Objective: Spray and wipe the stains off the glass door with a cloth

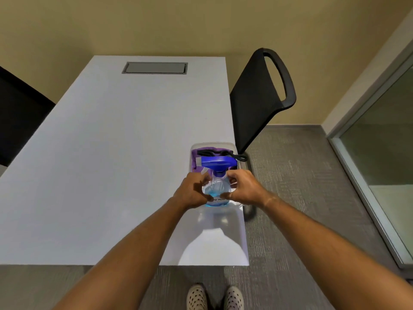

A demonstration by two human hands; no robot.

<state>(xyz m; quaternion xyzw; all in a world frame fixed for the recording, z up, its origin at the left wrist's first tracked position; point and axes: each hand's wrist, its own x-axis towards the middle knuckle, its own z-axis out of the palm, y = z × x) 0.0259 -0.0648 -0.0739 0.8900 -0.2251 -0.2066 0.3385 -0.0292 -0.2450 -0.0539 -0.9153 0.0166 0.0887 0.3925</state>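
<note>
A clear spray bottle (216, 191) with blue liquid and a blue trigger head stands at the near right edge of the white table (111, 164). My left hand (193, 191) grips the bottle's left side and my right hand (242, 187) grips its right side, fingers curled round it. Right behind the bottle is a clear plastic tub (213, 145) holding a purple cloth (197, 154) and a black cord. The glass door (384, 157) with its grey frame is at the far right.
A black mesh chair (259, 97) stands by the table's right side, just behind the tub. Another dark chair (20, 121) is at the left edge. A grey cable hatch (154, 68) sits in the table's far end. Grey carpet (301, 175) lies between table and door.
</note>
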